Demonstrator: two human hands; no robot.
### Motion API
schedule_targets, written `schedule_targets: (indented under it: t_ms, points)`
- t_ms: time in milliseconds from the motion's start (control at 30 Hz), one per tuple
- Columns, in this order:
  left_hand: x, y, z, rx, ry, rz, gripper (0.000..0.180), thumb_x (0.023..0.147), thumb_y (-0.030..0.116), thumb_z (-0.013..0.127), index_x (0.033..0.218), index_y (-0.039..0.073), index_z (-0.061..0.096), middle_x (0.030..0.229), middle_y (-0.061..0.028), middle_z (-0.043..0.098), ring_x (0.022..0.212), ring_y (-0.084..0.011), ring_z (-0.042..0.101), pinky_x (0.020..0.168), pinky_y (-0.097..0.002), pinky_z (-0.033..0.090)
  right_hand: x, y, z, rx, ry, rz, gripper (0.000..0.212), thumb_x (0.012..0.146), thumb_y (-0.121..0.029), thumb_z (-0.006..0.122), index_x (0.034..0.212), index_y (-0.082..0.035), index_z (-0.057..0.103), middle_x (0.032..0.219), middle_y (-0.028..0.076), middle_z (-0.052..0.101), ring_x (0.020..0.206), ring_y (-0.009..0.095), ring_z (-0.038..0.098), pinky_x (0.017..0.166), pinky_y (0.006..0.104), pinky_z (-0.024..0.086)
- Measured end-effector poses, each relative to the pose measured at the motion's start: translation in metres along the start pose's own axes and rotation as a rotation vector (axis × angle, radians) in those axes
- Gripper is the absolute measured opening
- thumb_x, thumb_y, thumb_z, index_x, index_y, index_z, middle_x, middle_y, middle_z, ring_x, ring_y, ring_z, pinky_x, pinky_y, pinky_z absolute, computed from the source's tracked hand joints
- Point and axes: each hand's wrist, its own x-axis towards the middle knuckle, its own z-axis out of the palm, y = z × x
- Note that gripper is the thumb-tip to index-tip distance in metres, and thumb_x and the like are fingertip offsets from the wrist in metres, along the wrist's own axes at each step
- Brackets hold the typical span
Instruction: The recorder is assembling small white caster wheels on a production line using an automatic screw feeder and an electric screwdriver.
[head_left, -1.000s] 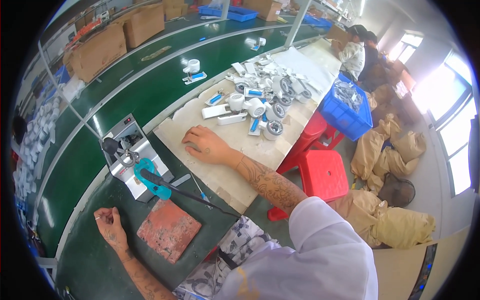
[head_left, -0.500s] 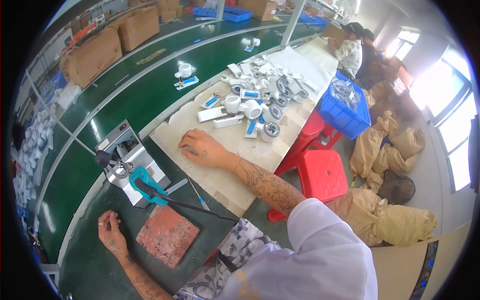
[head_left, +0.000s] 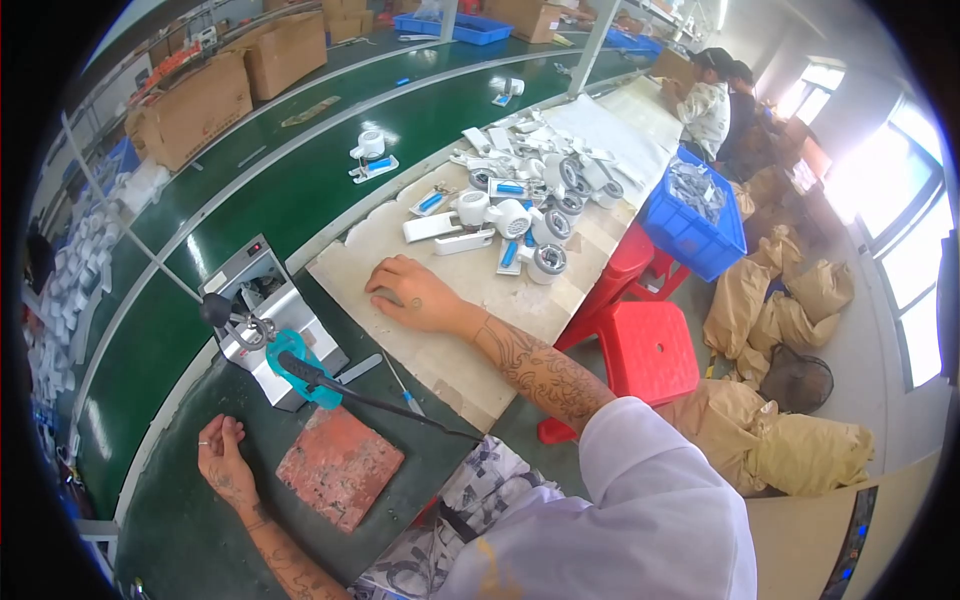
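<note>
Head view: Two bare hands are seen at a workbench, with no piece held in either. The right hand (head_left: 415, 295) is laid palm down on a tan sheet (head_left: 430, 352) at the centre of the frame, its fingers gently bent and set side by side, the thumb a little apart and nothing seen between. The left hand (head_left: 226, 466) is rested on a green tabletop (head_left: 190, 545) at lower left, fingers loosely curled; whether thumb and fingertips meet cannot be told. Just beside it, a worn red slab (head_left: 340, 468) is left bare. White plastic parts (head_left: 510, 217), some with blue strips, are heaped at upper centre, near the right hand but untouched. A silver machine (head_left: 268, 372) with a lever is placed at centre left, with a teal tool (head_left: 328, 395) seen in front of it. A blue-handled tool (head_left: 412, 402) is laid by the sheet's edge. By appearance, a pause between handlings is shown. For any part to be picked up, the right hand would need to be raised, shifted toward upper right and spread around a single piece, with its neighbours in the crowded heap left undisturbed.
</note>
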Motion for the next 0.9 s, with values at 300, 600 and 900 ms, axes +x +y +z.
schedule_targets:
  t_ms: [300, 600, 900]
  points:
    - [-0.001, 0.005, 0.003, 0.027, -0.034, 0.012, 0.020, 0.104, 0.011, 0.068, 0.115, -0.006, 0.068, 0.103, -0.0123, 0.074, 0.091, -0.0184, 0.073, 0.082, -0.0291, 0.059, 0.000, 0.001, -0.001, 0.009, 0.015, 0.000, 0.014, 0.093, -0.014, 0.070, 0.103, -0.005, 0.070, 0.109, 0.013, 0.065, 0.111, 0.035, 0.060, 0.099, 0.0442, 0.049]
    - [-0.002, 0.002, 0.002, -0.017, -0.039, -0.013, 0.017, 0.103, 0.010, 0.069, 0.113, -0.004, 0.070, 0.100, -0.0113, 0.073, 0.090, -0.0174, 0.072, 0.082, -0.0287, 0.059, 0.001, 0.001, 0.001, 0.022, 0.025, -0.010, 0.013, 0.092, -0.014, 0.070, 0.102, -0.004, 0.071, 0.108, 0.014, 0.067, 0.108, 0.036, 0.061, 0.097, 0.0448, 0.051]
    - [-0.004, 0.012, 0.005, 0.003, -0.036, -0.016, 0.019, 0.103, 0.010, 0.069, 0.114, -0.005, 0.071, 0.098, -0.0092, 0.073, 0.088, -0.0155, 0.072, 0.080, -0.0274, 0.058, 0.004, -0.002, 0.003, 0.001, 0.023, -0.021, 0.013, 0.092, -0.012, 0.070, 0.102, -0.004, 0.071, 0.108, 0.015, 0.067, 0.105, 0.037, 0.063, 0.095, 0.0448, 0.051]
